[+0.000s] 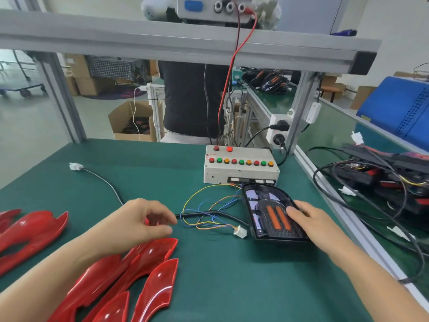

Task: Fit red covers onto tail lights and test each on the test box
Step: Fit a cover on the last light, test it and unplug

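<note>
- Nearest, at the bottom left of the green mat (232, 287), lie loose red covers (139, 273): four overlapping by the left forearm, and at least two more (30, 228) at the left edge, partly cut off by the frame.
- The left hand (141, 223) hovers above the mat just past the near covers, fingers loosely curled, thumb and forefinger near each other; nothing can be seen between them.
- The right hand (311, 220) rests flat, fingers fairly straight, on the right side of one tail light (269, 210), which lies uncovered on the mat, two orange strips showing.
- Between the hands, thin coloured wires (209, 212) and a black cable loop to one white plug (240, 232), lying unconnected just left of the tail light.
- A second white plug (75, 166) on a black lead lies far left, with open mat around it.
- One test box (241, 166) sits just behind the tail light: nine buttons in a row, two red ones above.
- An aluminium rail bounds the mat on the right; beyond it is a pile of tail lights (383, 180) with tangled cables.
- An overhead frame beam (185, 40) crosses above the mat's far edge.
</note>
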`<state>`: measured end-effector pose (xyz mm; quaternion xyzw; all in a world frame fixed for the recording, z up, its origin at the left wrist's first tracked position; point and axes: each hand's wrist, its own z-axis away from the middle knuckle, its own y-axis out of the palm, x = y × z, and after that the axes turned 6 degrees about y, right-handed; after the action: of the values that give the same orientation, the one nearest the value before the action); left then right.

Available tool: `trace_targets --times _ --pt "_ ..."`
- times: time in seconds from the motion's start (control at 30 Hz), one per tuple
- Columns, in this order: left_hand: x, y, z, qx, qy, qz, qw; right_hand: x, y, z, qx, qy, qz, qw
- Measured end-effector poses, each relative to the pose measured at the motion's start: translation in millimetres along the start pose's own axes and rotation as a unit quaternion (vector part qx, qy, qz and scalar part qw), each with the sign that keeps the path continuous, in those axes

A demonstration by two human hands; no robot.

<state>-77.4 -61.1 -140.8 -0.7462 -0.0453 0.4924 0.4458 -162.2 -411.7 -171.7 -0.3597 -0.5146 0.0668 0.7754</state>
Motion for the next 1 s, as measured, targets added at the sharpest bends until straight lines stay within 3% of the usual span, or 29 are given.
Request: trace_targets --times 0.17,0.37,0.53,0.67,0.73,0.83,0.9,1.0 --pt "1.3 9.0 3.1 0.068 0.0 -0.072 0.995 0.5 7.5 7.2 -0.033 -0.013 -0.036 0.999" --pt "11.1 17.7 -6.9 0.102 0.034 -0.196 0.975 2.1 13.1 13.3 -0.05 -0.044 0.031 0.997" --pt "16.5 16.9 -14.8 0.13 0.04 -0.19 0.972 -0.1 14.0 13.5 -0.046 -0.053 0.048 0.996" --pt "0.9 5.5 -23.1 0.063 0.025 0.044 0.997 1.1 11.1 14.7 -0.067 -0.079 0.084 0.991" --pt "-14.4 1.3 -30.8 -0.015 0.03 0.196 0.98 5.1 11.7 16.9 -0.085 -0.095 0.125 0.984" --pt "-41.4 1.8 -51.5 -0.113 0.041 0.361 0.925 15.2 15.4 24.6 -0.132 -0.138 0.184 0.964" --pt "-57.6 6.8 -70.0 -0.133 0.033 0.477 0.868 27.2 18.7 36.4 -0.141 -0.198 0.112 0.964" --pt "-77.8 25.0 -98.8 -0.137 -0.003 0.58 0.803 46.7 27.4 60.6 -0.015 -0.236 -0.039 0.971"
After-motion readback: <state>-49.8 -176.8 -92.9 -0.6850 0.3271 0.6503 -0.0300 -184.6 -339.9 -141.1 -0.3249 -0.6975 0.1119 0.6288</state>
